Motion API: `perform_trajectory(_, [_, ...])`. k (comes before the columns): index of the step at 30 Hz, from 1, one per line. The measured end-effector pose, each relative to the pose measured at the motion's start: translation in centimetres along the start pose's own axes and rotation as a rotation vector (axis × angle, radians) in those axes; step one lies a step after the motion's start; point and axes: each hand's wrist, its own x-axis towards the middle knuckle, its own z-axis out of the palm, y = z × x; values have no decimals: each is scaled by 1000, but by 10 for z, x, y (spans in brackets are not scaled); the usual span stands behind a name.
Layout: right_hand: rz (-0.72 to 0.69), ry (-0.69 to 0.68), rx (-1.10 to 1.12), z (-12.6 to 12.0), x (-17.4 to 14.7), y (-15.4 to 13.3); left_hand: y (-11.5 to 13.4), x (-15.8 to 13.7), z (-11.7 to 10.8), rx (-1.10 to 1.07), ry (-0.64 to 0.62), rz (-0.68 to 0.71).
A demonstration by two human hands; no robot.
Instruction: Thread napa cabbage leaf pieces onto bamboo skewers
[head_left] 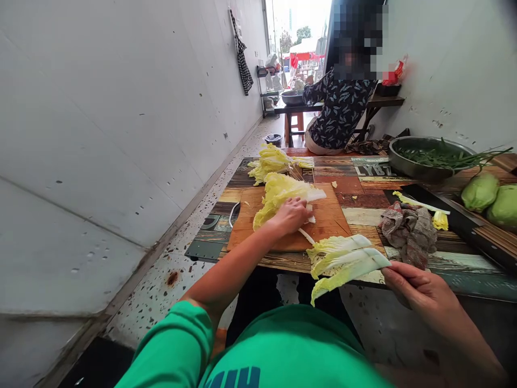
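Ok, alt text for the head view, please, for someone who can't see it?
The right hand holds a cabbage leaf by its white end near the table edge; the left hand is at more leaves on a wooden cutting board. Another person sits beyond.

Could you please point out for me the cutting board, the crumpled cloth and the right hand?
Cutting board [329,218]: head view, bare wood toward its right edge.
Crumpled cloth [409,229]: head view, middle of its folds.
Right hand [422,287]: head view, middle of the hand.
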Motion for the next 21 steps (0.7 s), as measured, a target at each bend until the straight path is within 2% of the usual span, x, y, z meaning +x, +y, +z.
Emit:
perform_trajectory(9, [14, -5, 59, 8, 0, -11, 5, -3, -4, -119, 70, -29])
perform_trajectory(11, [-7, 5, 49, 10, -1, -15, 4, -9, -6, -201, 126, -47])
perform_trajectory(13, [-35, 15, 35, 13, -1, -22, 1, -16, -9, -483, 295, -133])
perform_trajectory(16, [-72, 7, 14, 19, -1, -35, -5, -29, -19, -1201, 591, -295])
perform_trajectory(18, [-98, -4, -1, 24, 1, -42, -9, -39, -27, -1571, 611, -359])
perform_trajectory(21, [-148, -47, -16, 33, 8, -47, -8, -55, -37, -1835, 460, -420])
